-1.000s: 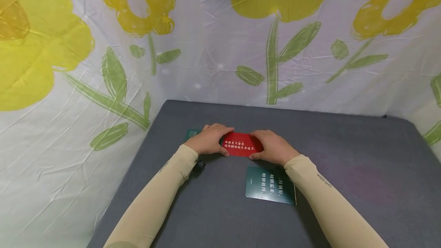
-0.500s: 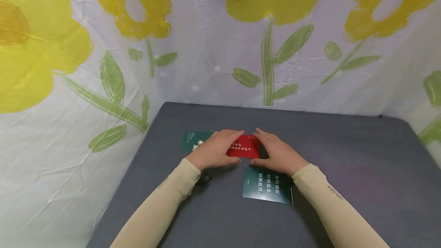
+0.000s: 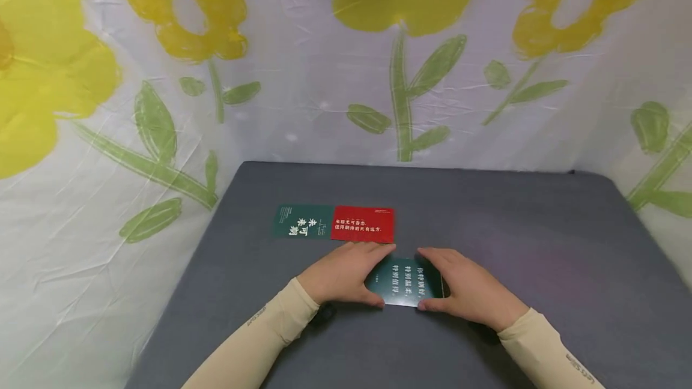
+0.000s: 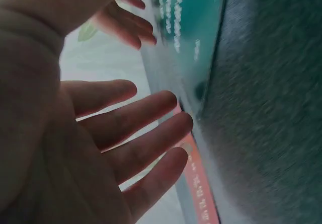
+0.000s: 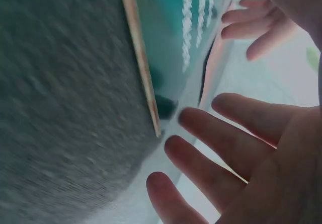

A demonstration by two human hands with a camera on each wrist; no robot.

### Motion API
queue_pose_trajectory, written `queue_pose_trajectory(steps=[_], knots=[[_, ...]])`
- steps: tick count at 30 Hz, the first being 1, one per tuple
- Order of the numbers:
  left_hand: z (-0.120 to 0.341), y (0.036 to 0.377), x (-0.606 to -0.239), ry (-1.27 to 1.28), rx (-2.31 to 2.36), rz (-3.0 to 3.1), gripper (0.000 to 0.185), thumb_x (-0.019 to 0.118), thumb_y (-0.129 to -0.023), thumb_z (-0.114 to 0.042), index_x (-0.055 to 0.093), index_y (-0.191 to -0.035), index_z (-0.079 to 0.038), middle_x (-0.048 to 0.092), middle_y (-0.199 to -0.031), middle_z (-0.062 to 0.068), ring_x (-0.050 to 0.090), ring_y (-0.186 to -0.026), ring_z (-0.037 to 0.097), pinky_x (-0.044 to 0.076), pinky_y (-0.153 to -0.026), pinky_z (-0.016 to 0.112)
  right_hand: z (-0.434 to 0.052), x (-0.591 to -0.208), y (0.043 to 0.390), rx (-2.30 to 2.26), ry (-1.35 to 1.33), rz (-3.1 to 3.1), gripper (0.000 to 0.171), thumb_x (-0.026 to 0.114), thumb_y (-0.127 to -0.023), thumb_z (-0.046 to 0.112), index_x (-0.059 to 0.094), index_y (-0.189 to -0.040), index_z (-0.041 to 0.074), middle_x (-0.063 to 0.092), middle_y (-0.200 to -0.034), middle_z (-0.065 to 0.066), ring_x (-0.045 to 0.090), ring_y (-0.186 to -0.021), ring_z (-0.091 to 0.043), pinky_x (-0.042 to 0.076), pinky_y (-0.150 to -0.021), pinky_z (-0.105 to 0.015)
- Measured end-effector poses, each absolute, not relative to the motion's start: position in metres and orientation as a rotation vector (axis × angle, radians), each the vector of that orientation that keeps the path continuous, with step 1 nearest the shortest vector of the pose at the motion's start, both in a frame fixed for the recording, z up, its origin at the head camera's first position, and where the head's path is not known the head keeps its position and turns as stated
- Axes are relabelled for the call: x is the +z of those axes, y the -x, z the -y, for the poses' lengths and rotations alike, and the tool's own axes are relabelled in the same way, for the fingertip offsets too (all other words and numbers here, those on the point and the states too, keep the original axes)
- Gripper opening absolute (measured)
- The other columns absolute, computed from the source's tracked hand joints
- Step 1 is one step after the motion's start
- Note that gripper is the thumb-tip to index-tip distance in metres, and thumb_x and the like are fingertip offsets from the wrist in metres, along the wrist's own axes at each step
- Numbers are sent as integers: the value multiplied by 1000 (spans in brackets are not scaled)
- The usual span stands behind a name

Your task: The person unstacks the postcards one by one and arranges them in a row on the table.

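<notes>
— What are your hands doing now?

— I am bringing both to the near green card (image 3: pixel 406 281) on the grey bench (image 3: pixel 540 245). A second ago they were farther out, on the red card (image 3: pixel 363 224). My left hand (image 3: pixel 346 272) is resting at the near card's left edge and my right hand (image 3: pixel 465 287) at its right edge, fingers fairly straight and spread, thumbs at the near corners.

— Is your grip closing on it?

— No. Both hands are staying wide and relaxed, touching the card's edges at most; the wrist views are showing spread fingers (image 4: pixel 151 133) beside the card, not curled round it. Whether it is lifting off the bench I cannot tell.

— And the red card?

— It is lying free now, flat, touching the right edge of the far green card (image 3: pixel 303 221), which my left hand was mostly covering before.
</notes>
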State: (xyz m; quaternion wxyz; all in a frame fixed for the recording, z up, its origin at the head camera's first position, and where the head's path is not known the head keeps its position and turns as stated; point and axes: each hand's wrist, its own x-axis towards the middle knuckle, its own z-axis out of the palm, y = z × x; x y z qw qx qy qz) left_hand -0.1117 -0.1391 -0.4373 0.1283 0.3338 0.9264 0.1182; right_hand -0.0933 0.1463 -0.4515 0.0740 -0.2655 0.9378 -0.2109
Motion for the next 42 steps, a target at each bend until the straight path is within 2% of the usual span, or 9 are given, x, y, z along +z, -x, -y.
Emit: queue_pose_trajectory(steps=[7,11,21,42], knots=[[138,109,-446,-978,289,-2721,102,91,-83,-51,42,-167,-19,59,-156,0,56,-144,20,46,-124,41,-144,-463,86,-631,800,-2851,92,98,-77,42,57,-154,11,62,-151,-9,63,-136,-32,56,-110,-53],[139,109,-450,-975,308,-2720,99,91,-82,-48,45,-165,-19,59,-155,0,55,-142,19,47,-123,40,-142,-465,84,-642,775,-2876,88,98,-77,39,59,-151,11,64,-148,-7,63,-134,-30,57,-110,-52],[141,110,-449,-970,342,-2697,93,92,-83,-45,51,-162,-18,61,-151,-1,57,-135,15,50,-119,37,-142,-467,80,-692,713,-2867,86,98,-76,41,62,-149,12,65,-146,-3,63,-132,-25,57,-111,-50],[146,111,-448,-925,393,-2682,95,92,-82,-46,50,-162,-17,59,-154,1,58,-136,18,53,-117,38,-142,-467,81,-727,744,-2874,86,100,-74,41,63,-147,15,66,-142,1,63,-129,-21,58,-108,-47]])
